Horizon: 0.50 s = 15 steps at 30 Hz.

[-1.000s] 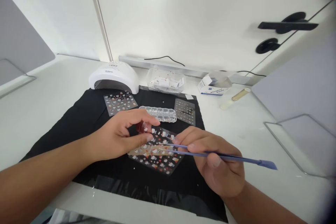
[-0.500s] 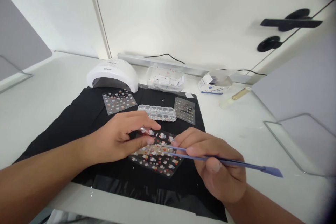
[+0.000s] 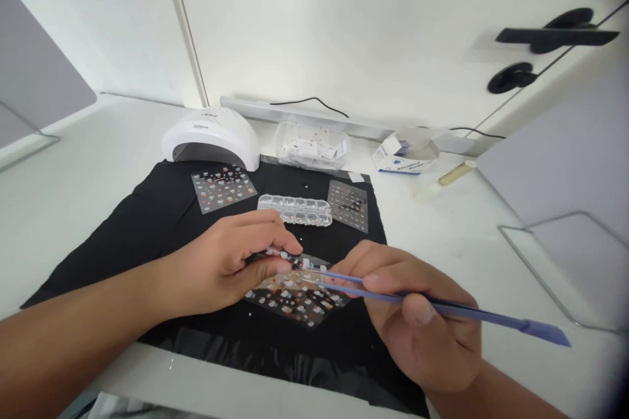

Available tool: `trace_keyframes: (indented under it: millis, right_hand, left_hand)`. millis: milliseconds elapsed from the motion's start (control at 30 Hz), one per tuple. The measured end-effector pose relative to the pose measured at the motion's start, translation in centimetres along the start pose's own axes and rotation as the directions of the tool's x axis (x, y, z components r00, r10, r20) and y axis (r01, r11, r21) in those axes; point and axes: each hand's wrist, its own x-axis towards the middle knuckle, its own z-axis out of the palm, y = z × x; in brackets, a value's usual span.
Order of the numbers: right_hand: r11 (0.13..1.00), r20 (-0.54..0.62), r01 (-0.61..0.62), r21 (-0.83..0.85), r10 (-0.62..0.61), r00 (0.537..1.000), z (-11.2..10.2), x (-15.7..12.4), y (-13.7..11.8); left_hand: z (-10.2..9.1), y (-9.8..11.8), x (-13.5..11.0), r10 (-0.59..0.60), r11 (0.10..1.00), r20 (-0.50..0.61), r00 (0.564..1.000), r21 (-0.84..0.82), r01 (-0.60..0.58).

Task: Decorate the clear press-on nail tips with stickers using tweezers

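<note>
A clear nail sticker sheet [image 3: 309, 308] with small white, red and orange figures lies tilted over the black mat. At its upper left edge, the thumb and index finger of my left hand [image 3: 246, 262] are closed on it, bending that side up. My right hand [image 3: 422, 314] grips lilac tweezers [image 3: 393, 296] between thumb and fingers. Their thin metal tips reach over the sheet close to my left fingertips. Whether the tips hold a sticker is too small to tell. Just behind the hands sits a clear compartment case [image 3: 307, 211] of tiny decorations.
Two more sticker sheets lie on the black mat [image 3: 122, 236], one at left [image 3: 223, 188] and one at right [image 3: 350, 204]. Behind stand a white nail lamp [image 3: 211, 134], a clear tub of packets [image 3: 312, 147], an opened box [image 3: 405, 156] and a yellowish tube [image 3: 456, 173].
My right hand and the tweezers have shifted a little right. The sheet's upper part is bent up more under my left fingers, which have barely moved.
</note>
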Motion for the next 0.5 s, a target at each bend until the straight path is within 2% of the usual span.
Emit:
trace_keyframes:
  millis: [233, 500]
  right_hand:
    - [0.999, -0.067, -0.031, -0.008, 0.03, 0.997, 0.58, 0.21, -0.44]
    - [0.999, -0.067, -0.047, -0.023, 0.045, 0.997, 0.42, 0.03, -0.41]
  left_hand:
    - [0.2, 0.31, -0.03, 0.038, 0.999, 0.003, 0.999, -0.007, -0.038]
    - [0.16, 0.76, 0.13, 0.035, 0.999, 0.012, 0.999, 0.023, -0.035]
